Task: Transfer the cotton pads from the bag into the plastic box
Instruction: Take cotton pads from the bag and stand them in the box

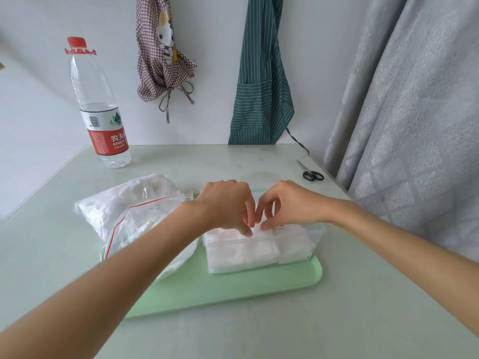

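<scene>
- Two hands meet over the plastic box (261,251): the left hand (228,206) and the right hand (291,206) come together fingertip to fingertip just above its open top, fingers curled down and pinched at something white and thin; whether each actually grips a pad I cannot tell.
- Under the hands lies a pale green tray (233,288) on a light glassy worktop (337,320), which runs back to a white wall.
- Cotton pads (259,248) fill the box as white stacks; the box's long axis runs from the left hand's side to the right hand's side, slightly tilted away on the right.
- Left of the left hand, partly under its forearm, the clear zip bag (134,211) lies slack, its red-lined mouth pointing toward the box.
- Beyond the left hand stands a water bottle (99,112) with a red cap.
- Beyond the right hand, near the worktop's far edge, lie black-handled scissors (312,173).
- On the wall hang a checked apron (160,55) and a green striped apron (261,81); a grey curtain (414,99) falls at the right.
- Fingertips hide the box's middle, and what remains inside the bag is hard to make out.
</scene>
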Demonstrator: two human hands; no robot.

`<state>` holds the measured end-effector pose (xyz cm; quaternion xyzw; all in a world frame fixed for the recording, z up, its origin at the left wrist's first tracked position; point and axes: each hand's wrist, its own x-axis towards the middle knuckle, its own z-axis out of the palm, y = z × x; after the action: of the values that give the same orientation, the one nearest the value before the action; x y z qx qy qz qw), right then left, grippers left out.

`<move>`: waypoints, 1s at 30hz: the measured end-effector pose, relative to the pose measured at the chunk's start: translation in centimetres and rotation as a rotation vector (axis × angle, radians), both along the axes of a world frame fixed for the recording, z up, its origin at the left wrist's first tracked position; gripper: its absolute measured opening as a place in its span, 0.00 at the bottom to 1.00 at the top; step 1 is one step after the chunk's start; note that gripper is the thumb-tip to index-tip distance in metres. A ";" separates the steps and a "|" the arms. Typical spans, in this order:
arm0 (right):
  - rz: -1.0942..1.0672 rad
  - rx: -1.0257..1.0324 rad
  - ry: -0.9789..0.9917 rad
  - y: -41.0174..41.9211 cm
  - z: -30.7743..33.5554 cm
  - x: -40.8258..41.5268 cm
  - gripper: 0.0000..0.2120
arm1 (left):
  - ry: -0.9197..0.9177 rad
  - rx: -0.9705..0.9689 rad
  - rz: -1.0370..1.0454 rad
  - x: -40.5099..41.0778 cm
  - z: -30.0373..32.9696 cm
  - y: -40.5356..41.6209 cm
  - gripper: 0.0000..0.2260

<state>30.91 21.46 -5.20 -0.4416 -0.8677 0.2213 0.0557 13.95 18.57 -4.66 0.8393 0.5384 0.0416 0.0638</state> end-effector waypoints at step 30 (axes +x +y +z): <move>-0.028 0.358 0.276 -7.7 -0.6 -13.2 0.04 | -0.343 0.051 0.632 -15.2 -1.6 -8.1 0.16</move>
<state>17.73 13.76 -5.80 -0.4024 -0.8710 0.1214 0.2543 -1.27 10.47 -6.30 0.6135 0.7515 0.2129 0.1161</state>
